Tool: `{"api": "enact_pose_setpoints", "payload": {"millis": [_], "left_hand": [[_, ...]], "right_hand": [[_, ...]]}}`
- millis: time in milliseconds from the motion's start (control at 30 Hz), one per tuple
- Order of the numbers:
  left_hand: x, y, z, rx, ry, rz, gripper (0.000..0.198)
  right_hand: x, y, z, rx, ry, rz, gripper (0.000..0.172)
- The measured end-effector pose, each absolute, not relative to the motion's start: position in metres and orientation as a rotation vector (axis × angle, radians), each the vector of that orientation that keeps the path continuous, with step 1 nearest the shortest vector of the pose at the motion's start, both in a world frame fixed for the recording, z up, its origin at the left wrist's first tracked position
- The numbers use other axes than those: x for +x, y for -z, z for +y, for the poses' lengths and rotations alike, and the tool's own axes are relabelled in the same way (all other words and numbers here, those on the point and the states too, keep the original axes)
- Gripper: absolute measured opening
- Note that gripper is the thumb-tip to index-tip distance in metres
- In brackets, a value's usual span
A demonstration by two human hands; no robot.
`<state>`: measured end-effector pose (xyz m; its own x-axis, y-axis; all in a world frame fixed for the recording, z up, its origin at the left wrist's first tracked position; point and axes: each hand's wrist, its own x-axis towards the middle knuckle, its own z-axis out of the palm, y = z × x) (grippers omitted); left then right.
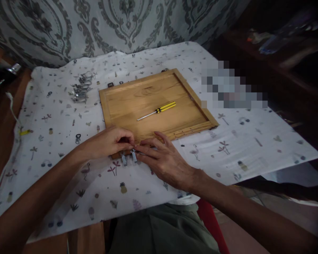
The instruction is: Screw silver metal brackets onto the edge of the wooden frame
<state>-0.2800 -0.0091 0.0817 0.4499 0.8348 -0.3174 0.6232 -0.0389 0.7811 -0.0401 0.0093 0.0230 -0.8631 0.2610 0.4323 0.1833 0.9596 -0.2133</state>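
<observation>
A framed wooden panel (127, 106) lies on the table, with a yellow-and-black screwdriver (156, 111) resting on it. Two small metal clips (133, 156) sit side by side at the panel's near edge, their ends sticking out toward me. My left hand (112, 141) is closed in a pinch just above these clips; whatever is between its fingertips is too small to make out. From the other side my right hand (165, 160) meets it, thumb and forefinger drawn together beside the right-hand clip, other fingers stretched over the panel edge. What its fingertips grip is hidden.
Several similar metal clips (81, 88) lie in a heap at the back left of the patterned tablecloth (217, 148). Dark fittings (110, 85) show along the panel's far edge. A white cable (12, 106) runs down the left side. A patterned curtain (100, 24) hangs behind.
</observation>
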Motion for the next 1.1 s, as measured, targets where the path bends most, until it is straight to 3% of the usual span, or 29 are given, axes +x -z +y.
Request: {"api": "enact_pose_setpoints", "payload": {"millis": [1100], "left_hand": [[-0.2790, -0.0759, -0.0121, 1.742, -0.352, 1.266, 0.015]], "right_hand": [[-0.0401, -0.0190, 0.0098, -0.298, -0.212, -2.649, 0.042]]}}
